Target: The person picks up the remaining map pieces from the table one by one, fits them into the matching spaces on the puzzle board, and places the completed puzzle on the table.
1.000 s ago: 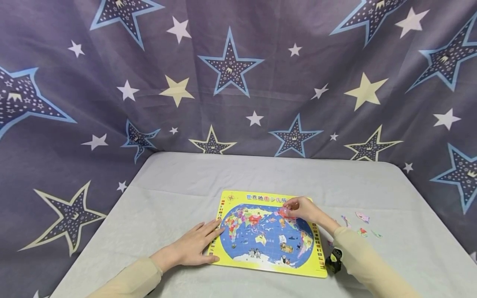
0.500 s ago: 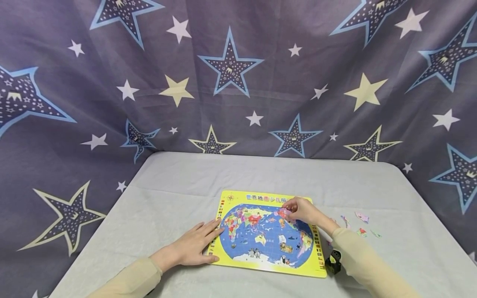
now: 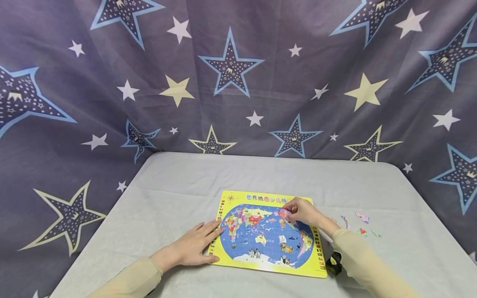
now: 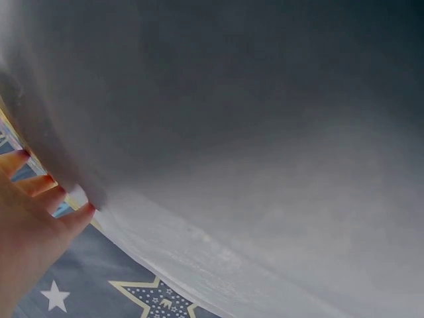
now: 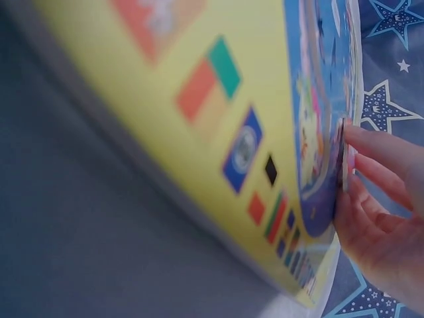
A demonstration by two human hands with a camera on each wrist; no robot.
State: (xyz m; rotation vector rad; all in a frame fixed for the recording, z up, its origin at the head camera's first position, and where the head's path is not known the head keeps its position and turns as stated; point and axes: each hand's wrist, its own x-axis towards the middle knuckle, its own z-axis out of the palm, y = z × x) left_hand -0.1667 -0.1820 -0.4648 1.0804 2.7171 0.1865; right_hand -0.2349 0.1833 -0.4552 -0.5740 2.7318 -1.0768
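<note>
A world map puzzle board (image 3: 268,270) with a yellow border and blue oceans lies flat, facing me. My left hand (image 3: 195,244) rests on its left edge with the fingers spread, and in the left wrist view the fingertips (image 4: 86,211) touch that edge. Over the upper right of the map, my right hand (image 3: 303,210) pinches a thin pink puzzle piece (image 3: 283,212) against the board. Seen edge-on in the right wrist view, the piece (image 5: 345,159) sits between thumb and fingers. The fingers partly cover it, so whether it lies fully in a slot is hidden.
Several loose puzzle pieces (image 3: 362,232) lie on the grey cloth right of the board. A black wrist device (image 3: 334,262) shows beneath the right forearm. Behind the table (image 3: 231,174) hangs a dark curtain (image 3: 275,95) with stars.
The right hand's fingers shift very slightly over the pink piece at the map's upper right. The left hand and the board stay where they were.
</note>
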